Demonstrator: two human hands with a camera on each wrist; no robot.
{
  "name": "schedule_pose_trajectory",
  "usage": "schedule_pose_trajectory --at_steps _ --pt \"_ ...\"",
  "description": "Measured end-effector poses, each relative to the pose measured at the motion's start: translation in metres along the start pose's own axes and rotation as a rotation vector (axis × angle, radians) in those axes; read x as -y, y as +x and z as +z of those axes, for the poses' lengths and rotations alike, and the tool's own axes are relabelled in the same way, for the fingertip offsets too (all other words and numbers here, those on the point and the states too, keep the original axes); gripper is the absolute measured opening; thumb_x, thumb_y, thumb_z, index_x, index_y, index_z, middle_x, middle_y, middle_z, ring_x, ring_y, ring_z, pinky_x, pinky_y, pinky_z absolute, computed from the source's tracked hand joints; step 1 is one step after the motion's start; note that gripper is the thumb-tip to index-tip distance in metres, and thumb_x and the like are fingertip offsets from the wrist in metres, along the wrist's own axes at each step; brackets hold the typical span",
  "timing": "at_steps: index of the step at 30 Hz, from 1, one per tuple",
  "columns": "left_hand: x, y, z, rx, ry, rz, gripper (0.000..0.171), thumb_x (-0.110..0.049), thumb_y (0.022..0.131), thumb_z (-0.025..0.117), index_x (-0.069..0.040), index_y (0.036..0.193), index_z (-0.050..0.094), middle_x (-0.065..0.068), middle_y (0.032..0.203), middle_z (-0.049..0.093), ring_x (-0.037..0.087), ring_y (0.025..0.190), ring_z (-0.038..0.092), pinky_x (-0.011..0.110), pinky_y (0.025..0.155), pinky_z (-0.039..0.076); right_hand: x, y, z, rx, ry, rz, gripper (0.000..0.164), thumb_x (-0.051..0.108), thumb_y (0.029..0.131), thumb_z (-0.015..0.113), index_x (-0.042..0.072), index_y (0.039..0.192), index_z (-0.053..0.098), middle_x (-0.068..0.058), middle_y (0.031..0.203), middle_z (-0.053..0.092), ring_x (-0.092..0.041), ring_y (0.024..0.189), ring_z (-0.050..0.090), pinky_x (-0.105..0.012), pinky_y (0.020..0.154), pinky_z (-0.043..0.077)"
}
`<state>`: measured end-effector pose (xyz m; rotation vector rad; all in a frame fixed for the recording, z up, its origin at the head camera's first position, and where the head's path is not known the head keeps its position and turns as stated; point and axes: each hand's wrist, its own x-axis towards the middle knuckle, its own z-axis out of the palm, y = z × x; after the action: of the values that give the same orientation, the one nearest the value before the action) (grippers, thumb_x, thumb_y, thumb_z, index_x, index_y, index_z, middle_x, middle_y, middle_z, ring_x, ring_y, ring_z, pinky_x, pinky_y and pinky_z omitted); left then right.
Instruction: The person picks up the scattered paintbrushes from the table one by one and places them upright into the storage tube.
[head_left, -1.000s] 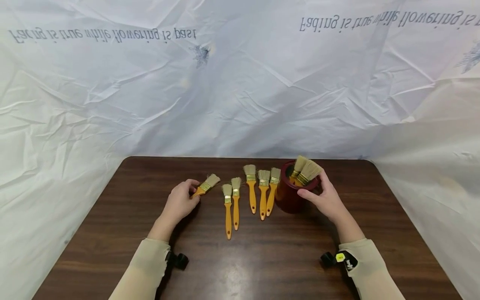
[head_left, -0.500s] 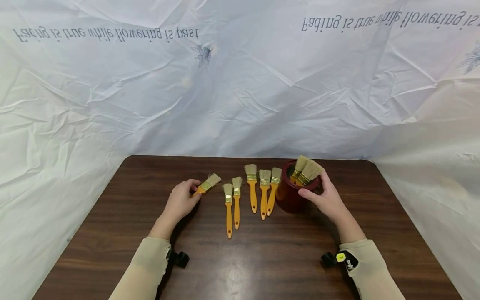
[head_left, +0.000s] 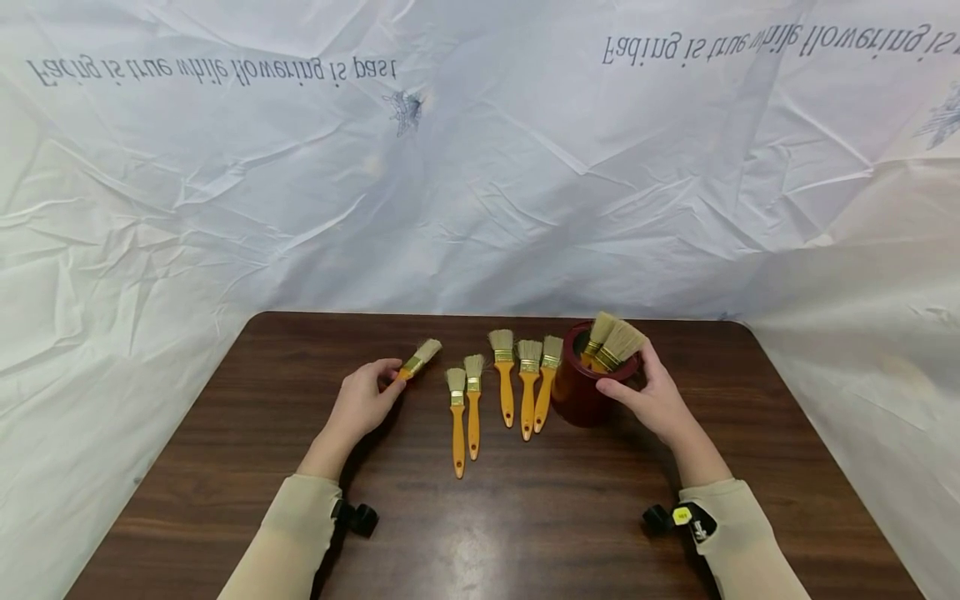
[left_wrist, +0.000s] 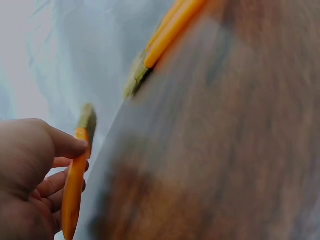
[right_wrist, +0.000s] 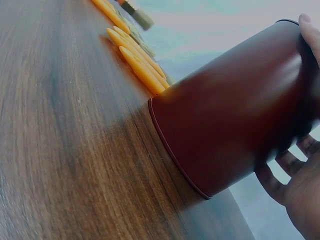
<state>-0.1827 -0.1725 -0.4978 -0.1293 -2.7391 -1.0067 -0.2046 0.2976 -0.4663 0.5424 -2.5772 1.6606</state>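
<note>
Between thumb and fingers, my left hand (head_left: 367, 396) pinches a flat paintbrush (head_left: 422, 357) by its orange handle, bristles pointing away and to the right. The left wrist view shows the handle (left_wrist: 75, 192) running down past the thumb. At the right, a dark red cylindrical pot (head_left: 581, 400) stands on the table, and my right hand (head_left: 656, 400) grips it by the rim and side. Two paintbrushes (head_left: 621, 343) lean inside it, bristles up, their handles mostly hidden. In the right wrist view, fingers curve round the pot wall (right_wrist: 230, 110).
Two narrow paintbrushes (head_left: 457, 433) lie side by side on the dark wooden table (head_left: 525, 517), right of my left hand. Three wider paintbrushes (head_left: 528, 392) lie between those and the pot, the rightmost close against it. A white sheet (head_left: 480, 208) hangs behind the table.
The paintbrush in my left hand has turned, its bristle end rising slightly and its flat side tilting to a narrower view. My right hand and the pot hold still.
</note>
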Motion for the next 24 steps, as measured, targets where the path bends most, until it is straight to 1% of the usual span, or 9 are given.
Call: schedule_pose_trajectory --at_steps 2,4,8,10,12,17,19,21,24 --pt "-0.002 0.0 -0.001 -0.036 -0.055 -0.002 0.039 -0.015 0.106 0.074 0.001 0.142 0.07 0.013 0.113 0.076 0.024 0.089 0.067 0.043 0.079 0.055 0.0 0.0 0.0 0.0 0.005 -0.004 0.083 0.018 0.105 0.076 0.016 0.171 0.026 -0.017 0.16 0.046 -0.04 0.147 0.047 -0.021 0.104 0.045" --pt "-0.005 0.0 -0.002 -0.076 -0.118 -0.004 0.042 -0.016 0.106 0.074 0.0 0.145 0.068 0.013 0.114 0.076 0.024 0.09 0.067 0.04 0.079 0.053 -0.001 0.0 0.001 0.0 0.014 -0.007 0.083 0.017 0.105 0.076 0.016 0.171 0.026 -0.017 0.159 0.046 -0.039 0.147 0.047 -0.017 0.102 0.045" --pt "-0.01 0.002 -0.003 -0.156 -0.233 -0.015 0.047 -0.015 0.106 0.075 -0.004 0.15 0.065 0.012 0.117 0.076 0.024 0.093 0.067 0.029 0.077 0.052 -0.001 0.0 0.001 -0.003 0.019 -0.012 0.084 0.015 0.105 0.076 0.016 0.172 0.025 -0.017 0.159 0.046 -0.038 0.146 0.047 -0.015 0.102 0.044" --pt "-0.013 0.003 -0.004 -0.195 -0.289 -0.022 0.047 -0.013 0.104 0.076 -0.005 0.15 0.066 0.012 0.117 0.076 0.024 0.093 0.068 0.024 0.076 0.051 -0.001 0.0 0.001 -0.005 0.017 -0.013 0.085 0.015 0.105 0.076 0.017 0.172 0.025 -0.017 0.159 0.046 -0.037 0.146 0.047 -0.015 0.102 0.044" --pt "-0.015 0.003 -0.003 -0.228 -0.319 -0.03 0.045 -0.01 0.103 0.077 -0.004 0.147 0.068 0.013 0.117 0.076 0.024 0.094 0.069 0.019 0.075 0.051 -0.001 0.0 0.001 -0.005 0.017 -0.014 0.085 0.015 0.105 0.076 0.017 0.172 0.025 -0.016 0.159 0.046 -0.037 0.146 0.047 -0.015 0.102 0.044" --pt "-0.021 0.005 -0.004 -0.263 -0.369 -0.037 0.032 -0.004 0.103 0.075 -0.001 0.134 0.071 0.017 0.113 0.075 0.019 0.092 0.069 0.016 0.075 0.05 -0.001 0.0 0.0 -0.005 0.011 -0.017 0.083 0.015 0.105 0.076 0.017 0.171 0.026 -0.016 0.158 0.047 -0.037 0.145 0.048 -0.016 0.102 0.045" --pt "-0.023 0.005 -0.004 -0.266 -0.416 -0.029 0.027 -0.002 0.103 0.074 0.0 0.13 0.07 0.018 0.112 0.074 0.018 0.091 0.067 0.018 0.074 0.05 0.0 0.0 0.0 -0.006 0.006 -0.016 0.082 0.016 0.105 0.076 0.018 0.171 0.027 -0.015 0.158 0.047 -0.036 0.144 0.048 -0.017 0.102 0.045" --pt "-0.026 0.007 -0.005 -0.273 -0.472 -0.019 0.024 -0.003 0.104 0.073 0.001 0.128 0.07 0.018 0.111 0.072 0.017 0.089 0.065 0.019 0.071 0.05 -0.001 0.0 0.0 -0.005 0.009 -0.015 0.083 0.016 0.105 0.076 0.018 0.171 0.027 -0.015 0.159 0.047 -0.034 0.144 0.048 -0.019 0.103 0.045" --pt "-0.035 0.01 -0.007 -0.288 -0.539 0.005 0.021 -0.009 0.107 0.072 0.002 0.125 0.071 0.02 0.109 0.072 0.016 0.086 0.063 0.02 0.068 0.049 -0.001 0.0 0.001 -0.006 0.018 -0.012 0.084 0.016 0.105 0.076 0.019 0.172 0.026 -0.015 0.159 0.046 -0.03 0.143 0.049 -0.02 0.104 0.046"
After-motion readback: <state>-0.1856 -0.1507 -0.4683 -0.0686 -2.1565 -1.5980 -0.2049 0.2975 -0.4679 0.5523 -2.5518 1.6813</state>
